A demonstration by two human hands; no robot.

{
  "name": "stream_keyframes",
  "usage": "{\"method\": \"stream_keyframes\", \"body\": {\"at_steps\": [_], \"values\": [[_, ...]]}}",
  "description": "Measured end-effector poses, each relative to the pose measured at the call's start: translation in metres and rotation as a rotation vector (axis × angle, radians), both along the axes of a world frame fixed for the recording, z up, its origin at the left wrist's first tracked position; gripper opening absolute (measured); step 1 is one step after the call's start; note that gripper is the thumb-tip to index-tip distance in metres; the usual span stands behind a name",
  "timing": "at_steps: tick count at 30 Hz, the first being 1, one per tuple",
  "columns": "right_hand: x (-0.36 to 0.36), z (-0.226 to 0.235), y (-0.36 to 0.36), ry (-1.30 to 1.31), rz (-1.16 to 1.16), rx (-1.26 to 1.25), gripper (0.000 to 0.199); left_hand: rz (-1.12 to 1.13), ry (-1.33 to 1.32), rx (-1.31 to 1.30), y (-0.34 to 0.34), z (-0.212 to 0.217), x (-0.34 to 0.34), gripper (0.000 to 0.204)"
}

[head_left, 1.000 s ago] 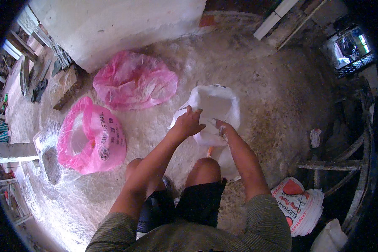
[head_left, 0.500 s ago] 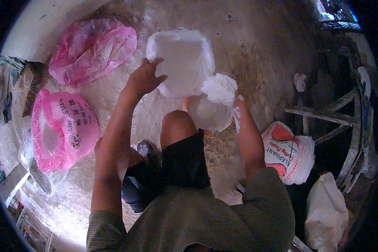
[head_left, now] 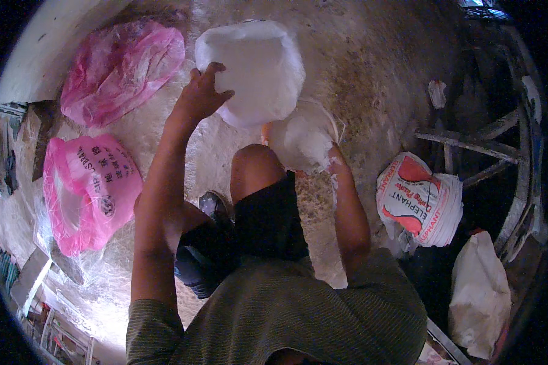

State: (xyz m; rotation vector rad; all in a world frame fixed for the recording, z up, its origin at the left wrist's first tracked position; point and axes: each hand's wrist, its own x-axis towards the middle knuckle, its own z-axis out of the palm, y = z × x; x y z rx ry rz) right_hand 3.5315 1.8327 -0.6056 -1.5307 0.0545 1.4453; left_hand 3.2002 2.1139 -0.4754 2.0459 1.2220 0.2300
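A square-cornered basin with a white rim (head_left: pixel 291 58) stands on the floor ahead of me, filled with smooth pale, milky material. My left hand (head_left: pixel 207 92) is at its left rim, fingers spread and nothing in its grasp. Close to the basin's near right corner is a round container (head_left: pixel 280 140) with pale contents and an orange patch on its left side. My right hand (head_left: pixel 336 159), smeared white, reaches over that container's right edge. Its fingers are mostly hidden at a white, wet-looking wad (head_left: pixel 310 139), which lies low inside the container.
To the left are a crumpled pink plastic bag (head_left: pixel 125 70) and an upright pink sack (head_left: pixel 100 185) with pale strands inside. On the right stand a white-and-red printed sack (head_left: pixel 417 201), a wooden frame (head_left: pixel 469 149) and a dirty white sack (head_left: pixel 480 298).
My right hand has lowered the white wad from beside the basin's corner into the round container. My left hand stays at the basin's left rim. The whole view has shifted slightly.
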Motion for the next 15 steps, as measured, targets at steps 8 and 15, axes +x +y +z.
{"method": "stream_keyframes", "body": {"at_steps": [8,15], "values": [[0.009,-0.006,0.013,-0.534,0.333,-0.174,0.038,0.047,-0.089,-0.263,0.002,-0.007,-0.007,0.077],[-0.001,0.049,0.062,-1.200,0.678,-0.216,0.029,0.172,-0.127,-0.332,0.019,0.001,-0.022,0.075]]}}
